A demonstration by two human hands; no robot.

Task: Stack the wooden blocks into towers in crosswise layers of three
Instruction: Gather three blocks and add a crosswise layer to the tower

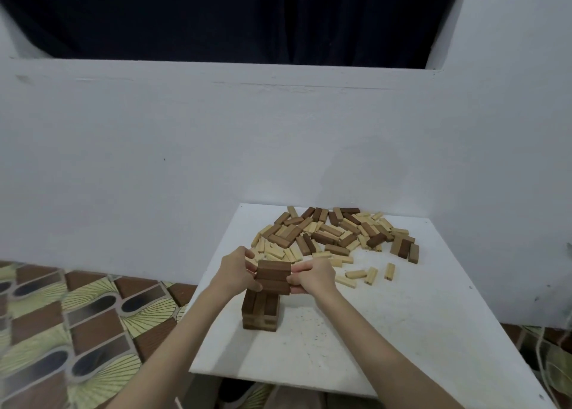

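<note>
Left hand (236,269): grips left ends of three dark blocks (274,277).
Right hand (312,275): grips right ends.
Blocks: crosswise above tower (260,312).
Loose pile (334,233): table (402,331) rear.

You see dark brown blocks (273,277), a pale and brown pile (334,232), a white bench (387,331), and brown-and-yellow patterned floor (77,331).

Small white table (402,331) pushed into a corner of plain white walls (154,145), dark curtain (232,15) hanging above, and a brown-and-yellow patterned floor (62,331) to the left. Dim lighting.
</note>
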